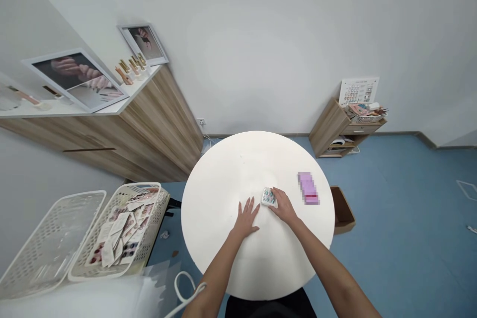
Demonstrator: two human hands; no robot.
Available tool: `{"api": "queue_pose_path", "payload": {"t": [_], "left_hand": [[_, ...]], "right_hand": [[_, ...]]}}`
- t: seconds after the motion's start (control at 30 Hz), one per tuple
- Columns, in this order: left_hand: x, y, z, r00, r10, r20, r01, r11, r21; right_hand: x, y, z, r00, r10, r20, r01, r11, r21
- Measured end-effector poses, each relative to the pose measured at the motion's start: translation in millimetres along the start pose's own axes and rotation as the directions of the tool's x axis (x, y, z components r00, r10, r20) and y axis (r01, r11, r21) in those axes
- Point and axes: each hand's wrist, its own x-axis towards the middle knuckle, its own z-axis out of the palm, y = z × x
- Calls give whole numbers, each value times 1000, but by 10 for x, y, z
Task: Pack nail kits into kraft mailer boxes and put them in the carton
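A small clear blister pack (268, 198) with rows of blue-green pieces lies at the middle of the round white table (212, 174). My right hand (283, 205) grips its right side between thumb and fingers. Left of the pack, my left hand (246, 219) rests flat on the tabletop with its fingers spread, holding nothing. A purple oblong item (308, 188), blurred into blocks, sits to the right beyond my right hand.
At left are a white basket (161, 208) of printed packets and an empty-looking clear-bottomed basket (55, 238). A wooden cabinet (164, 124) carries framed pictures and bottles. A brown bin (345, 208) and small shelf unit (324, 126) stand right.
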Motion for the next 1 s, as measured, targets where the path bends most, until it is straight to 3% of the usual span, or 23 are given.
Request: {"api": "queue_pose_path", "payload": {"t": [0.1, 0.2, 0.33, 0.53, 0.67, 0.83, 1.0], "left_hand": [[-387, 63, 126, 991, -52, -126, 43, 996, -76], [-813, 153, 336, 974, -45, -223, 13, 990, -144], [-1159, 322, 541, 965, -39, -260, -13, 980, -197], [-1205, 522, 497, 981, -122, -148, 92, 976, -197], [-1218, 603, 399, 989, -141, -49, 129, 973, -194], [-1303, 677, 347, 993, -115, 11, 115, 977, -180], [-1393, 762, 374, 994, -107, 0, 106, 986, -129]], "right_hand": [[-83, -138, 113, 999, -8, 47, 7, 1000, 21], [-181, -278, 265, 993, -34, 117, 31, 999, 27], [-315, -416, 467, 976, -17, 218, 20, 1000, -9], [-432, -452, 610, 936, 67, 344, -32, 994, -105], [-488, -461, 615, 944, 76, 320, -15, 982, -189], [-834, -505, 584, 981, -119, 150, 145, 974, -175], [-1480, -468, 578, 945, -276, 174, 297, 949, -106]]}}
